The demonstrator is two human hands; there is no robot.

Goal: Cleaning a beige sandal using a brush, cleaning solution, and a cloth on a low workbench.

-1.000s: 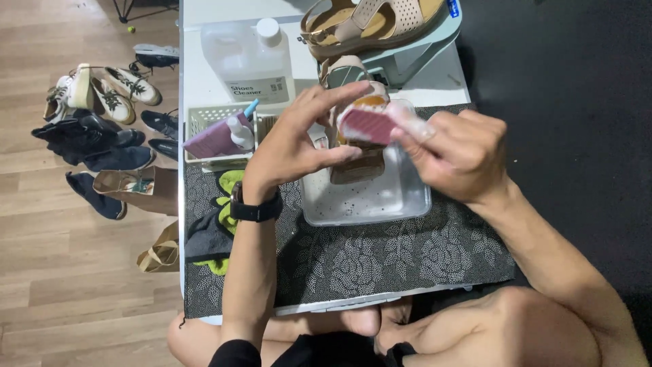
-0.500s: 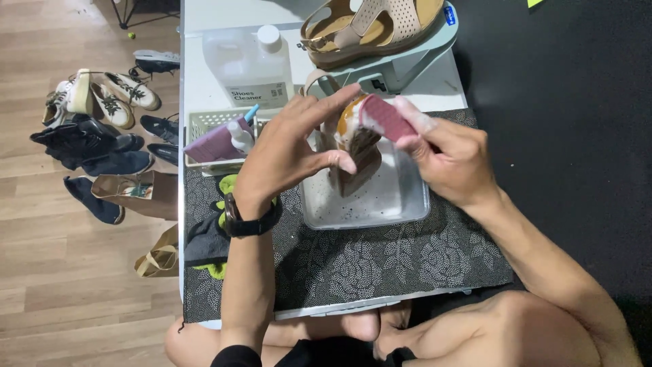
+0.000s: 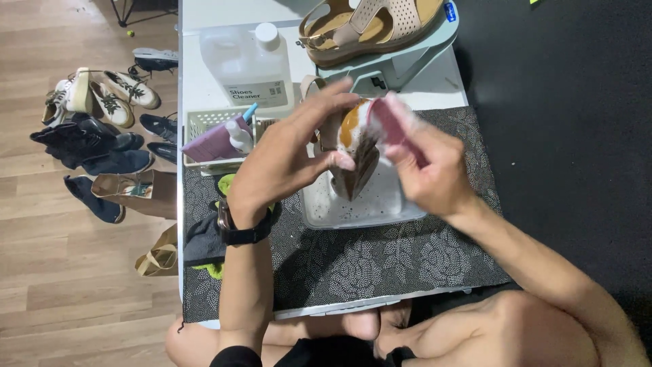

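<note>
While the left hand [image 3: 285,160] grips a tan sandal [image 3: 354,153] upright over the clear plastic tray [image 3: 380,204], the right hand [image 3: 424,170] has its fingers clenched on a blurred pink brush [image 3: 387,122] against the sandal's edge. The tray rests on a dotted floral mat [image 3: 380,255] covering the white table [image 3: 204,88]; the room has wooden flooring [image 3: 75,272].

White low table [image 3: 204,88], frame centre: patterned dark mat [image 3: 380,261], clear tray [image 3: 380,207], cleaner jug [image 3: 248,64], small basket [image 3: 197,126] upper left.
</note>
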